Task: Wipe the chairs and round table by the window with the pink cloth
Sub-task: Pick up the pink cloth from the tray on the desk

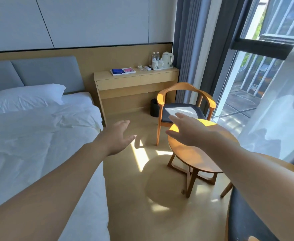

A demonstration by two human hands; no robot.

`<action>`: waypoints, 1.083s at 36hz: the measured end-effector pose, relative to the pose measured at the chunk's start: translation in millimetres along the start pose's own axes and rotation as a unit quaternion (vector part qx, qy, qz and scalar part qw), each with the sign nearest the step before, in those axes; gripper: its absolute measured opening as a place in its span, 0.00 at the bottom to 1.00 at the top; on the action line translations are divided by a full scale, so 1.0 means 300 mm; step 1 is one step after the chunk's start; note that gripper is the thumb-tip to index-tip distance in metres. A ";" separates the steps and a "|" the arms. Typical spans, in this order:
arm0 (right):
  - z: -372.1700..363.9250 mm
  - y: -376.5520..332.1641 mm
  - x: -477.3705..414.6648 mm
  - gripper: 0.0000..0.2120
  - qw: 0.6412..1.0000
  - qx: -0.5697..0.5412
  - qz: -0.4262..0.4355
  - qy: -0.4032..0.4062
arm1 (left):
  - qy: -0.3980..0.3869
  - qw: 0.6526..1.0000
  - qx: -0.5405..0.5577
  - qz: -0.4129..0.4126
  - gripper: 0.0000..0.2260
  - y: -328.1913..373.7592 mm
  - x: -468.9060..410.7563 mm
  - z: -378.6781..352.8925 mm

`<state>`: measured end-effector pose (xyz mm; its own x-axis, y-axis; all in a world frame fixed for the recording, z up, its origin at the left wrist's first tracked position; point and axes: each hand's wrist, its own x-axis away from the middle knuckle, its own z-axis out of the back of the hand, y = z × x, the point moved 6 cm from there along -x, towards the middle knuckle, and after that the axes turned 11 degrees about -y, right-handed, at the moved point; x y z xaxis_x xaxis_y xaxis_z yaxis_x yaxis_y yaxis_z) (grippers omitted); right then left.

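Pink cloth lies on what seems a white tray on the worktop, upper centre. Mid-frame, left grip and right grip spread empty-fingered, the right over the round table, chair behind.

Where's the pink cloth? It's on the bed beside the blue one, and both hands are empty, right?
Not quite. The head view shows the pink cloth on the desk, not the bed, beside the blue cloth. The left hand and right hand are indeed empty.
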<state>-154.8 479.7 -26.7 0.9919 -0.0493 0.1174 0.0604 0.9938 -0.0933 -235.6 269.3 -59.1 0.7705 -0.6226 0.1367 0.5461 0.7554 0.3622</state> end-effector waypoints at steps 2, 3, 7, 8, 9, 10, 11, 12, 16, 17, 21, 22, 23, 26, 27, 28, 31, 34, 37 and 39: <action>-0.013 0.017 -0.046 0.27 1.000 0.004 0.008 -0.003 | -0.002 1.000 0.005 0.012 0.31 -0.016 -0.032 -0.006; -0.017 0.024 -0.069 0.27 1.000 0.006 0.011 -0.004 | -0.003 1.000 0.006 0.017 0.31 -0.026 -0.046 -0.007; -0.035 0.043 -0.170 0.26 1.000 0.011 0.023 -0.008 | -0.006 1.000 0.000 0.030 0.31 -0.069 -0.103 -0.006; -0.040 0.045 -0.198 0.26 1.000 0.013 0.023 -0.011 | -0.007 0.999 -0.001 0.034 0.30 -0.082 -0.118 -0.003; -0.045 0.047 -0.228 0.26 0.999 0.015 0.024 -0.014 | -0.007 0.999 0.000 0.038 0.30 -0.097 -0.136 0.002; -0.048 0.047 -0.259 0.26 0.999 0.017 0.025 -0.016 | -0.007 0.999 0.001 0.041 0.30 -0.114 -0.155 0.007; -0.051 0.047 -0.293 0.26 0.999 0.019 0.027 -0.016 | -0.006 0.999 0.002 0.043 0.30 -0.131 -0.177 0.014; -0.052 0.047 -0.328 0.25 0.999 0.021 0.029 -0.014 | -0.006 0.999 0.004 0.044 0.30 -0.150 -0.200 0.020; -0.054 0.035 -0.484 0.27 0.999 0.024 0.036 -0.010 | -0.006 0.999 0.010 0.051 0.30 -0.250 -0.314 0.047; -0.055 0.030 -0.527 0.27 0.999 0.025 0.037 -0.012 | -0.005 0.999 0.010 0.052 0.30 -0.279 -0.347 0.055; -0.048 0.004 -0.710 0.28 0.999 0.029 0.036 -0.016 | -0.003 0.998 0.015 0.058 0.30 -0.399 -0.480 0.105; -0.045 -0.004 -0.758 0.29 0.999 0.029 0.035 -0.017 | -0.004 0.998 0.016 0.059 0.30 -0.428 -0.514 0.122; -0.041 -0.012 -0.801 0.29 0.999 0.028 0.035 -0.019 | -0.004 0.998 0.017 0.059 0.30 -0.454 -0.545 0.139; -0.027 -0.042 -0.926 0.29 0.999 0.028 0.036 -0.024 | -0.003 0.998 0.013 0.064 0.30 -0.530 -0.632 0.192; -0.021 -0.050 -0.966 0.30 0.999 0.030 0.036 -0.024 | -0.004 0.998 0.011 0.065 0.29 -0.553 -0.660 0.209; -0.017 -0.056 -1.004 0.30 0.999 0.031 0.035 -0.023 | -0.003 0.998 0.007 0.065 0.29 -0.575 -0.687 0.226; -0.013 -0.071 -1.104 0.30 0.999 0.027 0.030 -0.021 | 0.000 0.998 0.001 0.065 0.29 -0.635 -0.763 0.267; -0.022 -0.079 -1.181 0.31 0.999 0.022 0.028 -0.028 | -0.004 0.998 0.006 0.064 0.29 -0.682 -0.825 0.288; -0.026 -0.069 -1.255 0.30 0.999 0.022 0.024 -0.034 | -0.013 0.998 0.010 0.065 0.29 -0.719 -0.884 0.297; -0.027 -0.059 -1.305 0.30 0.999 0.017 0.023 -0.035 | -0.017 0.998 0.012 0.066 0.29 -0.743 -0.926 0.301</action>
<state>-543.2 480.6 -79.0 0.9833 0.0032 0.1821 0.0089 0.9978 -0.0661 -601.0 255.3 -94.4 0.8237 -0.5241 0.2164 0.4318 0.8271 0.3598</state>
